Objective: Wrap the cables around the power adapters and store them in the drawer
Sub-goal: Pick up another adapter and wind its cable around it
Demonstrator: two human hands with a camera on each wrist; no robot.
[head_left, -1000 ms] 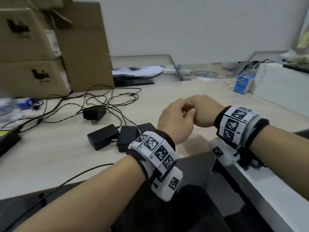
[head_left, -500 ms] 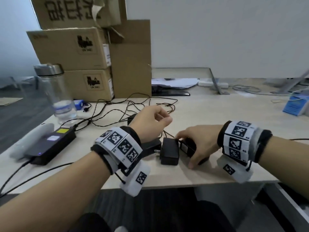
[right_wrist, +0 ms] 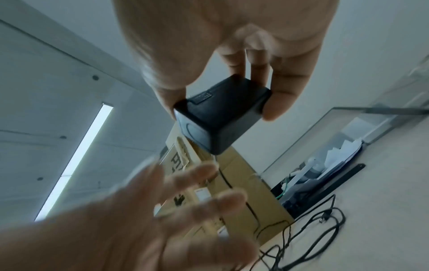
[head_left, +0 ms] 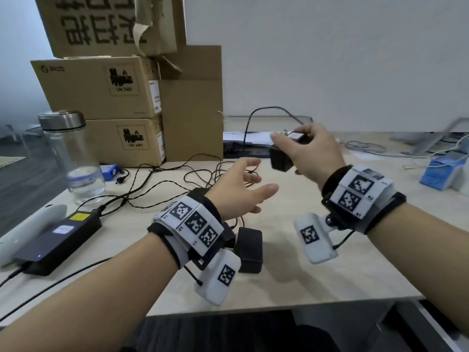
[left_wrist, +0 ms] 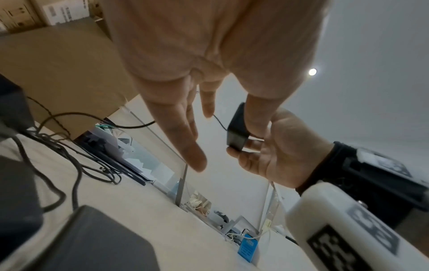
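My right hand (head_left: 289, 146) holds a small black power adapter (head_left: 280, 158) in the air above the desk, pinched between thumb and fingers (right_wrist: 274, 108). In the right wrist view the adapter (right_wrist: 220, 113) shows as a black cube. Its thin black cable (head_left: 256, 115) arcs up and drops to the desk. My left hand (head_left: 253, 184) is open with spread fingers (left_wrist: 185, 132), just below and left of the adapter (left_wrist: 238, 130), not touching it. More black adapters (head_left: 250, 246) lie on the desk under my left wrist, partly hidden. Loose cables (head_left: 193, 174) tangle behind them.
Stacked cardboard boxes (head_left: 106, 85) stand at the back left, with a clear water bottle (head_left: 73, 158) in front. A long black power brick (head_left: 61, 235) with a yellow label lies at the left. A blue box (head_left: 439, 171) sits far right. The desk's front edge (head_left: 279, 304) is near me.
My right hand has lifted one adapter off the desk and raised it, its cable trailing. My left hand has opened from a loose fist and moved toward the adapter.
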